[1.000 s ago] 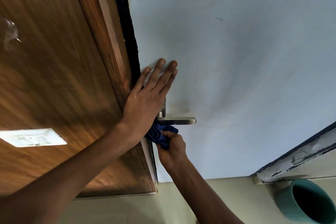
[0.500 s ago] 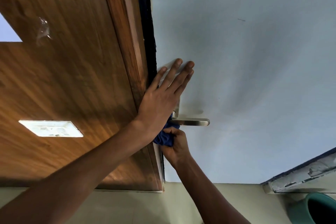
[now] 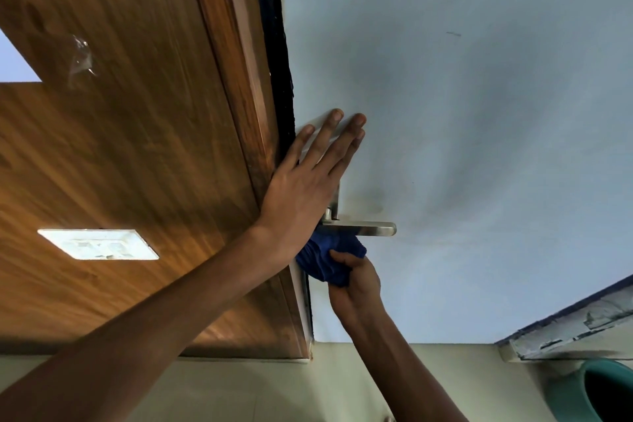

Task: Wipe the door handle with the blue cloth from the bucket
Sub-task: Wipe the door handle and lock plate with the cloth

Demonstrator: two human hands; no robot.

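A silver lever door handle [image 3: 371, 228] sticks out to the right from a pale blue-grey door [image 3: 479, 147]. My left hand [image 3: 305, 185] lies flat with fingers spread on the door's edge, just above the handle, and covers most of the handle's metal plate. My right hand [image 3: 356, 284] grips a bunched dark blue cloth [image 3: 325, 259] and presses it up against the underside of the handle near its root. The lever's free end shows bare to the right of the cloth.
A brown wooden panel and frame [image 3: 137, 147] fill the left side, with a white switch plate [image 3: 97, 244] on it. A teal bucket [image 3: 596, 394] sits at the bottom right, below a chipped white ledge [image 3: 575, 329]. Cream floor tiles [image 3: 274, 390] run along the bottom.
The view has drifted, so the door and hands sit further right in the frame. My right hand with the cloth has shifted a little lower under the handle. My left hand stays flat on the door.
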